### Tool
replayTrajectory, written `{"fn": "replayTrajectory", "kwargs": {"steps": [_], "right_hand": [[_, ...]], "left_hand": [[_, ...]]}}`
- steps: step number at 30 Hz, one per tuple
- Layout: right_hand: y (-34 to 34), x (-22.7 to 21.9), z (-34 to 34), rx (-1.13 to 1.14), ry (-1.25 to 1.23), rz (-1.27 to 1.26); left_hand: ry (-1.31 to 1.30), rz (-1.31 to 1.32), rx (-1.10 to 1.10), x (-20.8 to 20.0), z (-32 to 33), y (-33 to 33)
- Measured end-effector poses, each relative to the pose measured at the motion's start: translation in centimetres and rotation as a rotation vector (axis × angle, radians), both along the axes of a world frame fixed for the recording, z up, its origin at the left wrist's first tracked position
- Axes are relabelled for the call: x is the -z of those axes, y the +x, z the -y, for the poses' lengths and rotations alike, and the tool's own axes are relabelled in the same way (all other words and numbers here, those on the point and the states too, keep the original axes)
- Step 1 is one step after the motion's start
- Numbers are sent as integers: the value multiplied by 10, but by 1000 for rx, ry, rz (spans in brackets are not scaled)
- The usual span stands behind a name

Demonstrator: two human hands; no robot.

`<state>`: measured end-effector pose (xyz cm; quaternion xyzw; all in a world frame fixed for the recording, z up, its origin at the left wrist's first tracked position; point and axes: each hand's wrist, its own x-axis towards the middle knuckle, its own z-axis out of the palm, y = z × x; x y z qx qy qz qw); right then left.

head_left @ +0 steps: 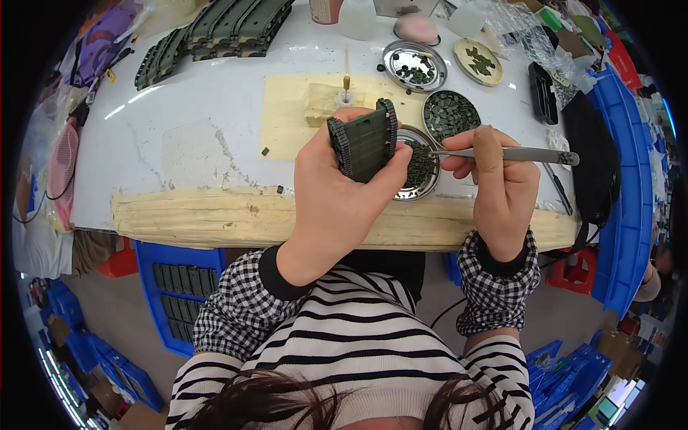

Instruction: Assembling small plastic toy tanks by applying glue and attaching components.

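Note:
My left hand (340,197) is closed round a dark green model tank hull (369,147), which has a dark track along each side. It is held tilted above the table, its flat green face toward me. In my right hand (502,179) is a pair of metal tweezers (537,155), pinched between thumb and fingers. Their tips point left, over a round metal dish (419,188) of tiny green parts; I cannot make out whether they grip anything. My left hand partly covers that dish. Just beyond the hull a thin brush (347,80) stands in a small white pot on a taped block (319,107).
More metal dishes (451,118) of green parts lie at the right, with a cream lid (479,63) behind. Several finished-looking track pieces (236,29) sit at the back left. A black case (542,93) lies farther right. Yellow tape (193,218) covers the table's front edge.

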<state>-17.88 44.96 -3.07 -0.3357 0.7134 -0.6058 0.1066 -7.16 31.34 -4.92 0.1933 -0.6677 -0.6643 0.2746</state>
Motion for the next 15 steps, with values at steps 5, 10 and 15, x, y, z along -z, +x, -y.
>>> {"fn": "replayTrajectory", "kwargs": {"steps": [5,10,15], "right_hand": [[-1,2,2,48,19,-1],[-13,5,7,76,26,-77],[-35,-1,24,-20,178,-229]], "left_hand": [[64,-15,1,-1,1,1],[285,-62,43,-11,4,12],[578,-92,135,-27,13,38]]}}
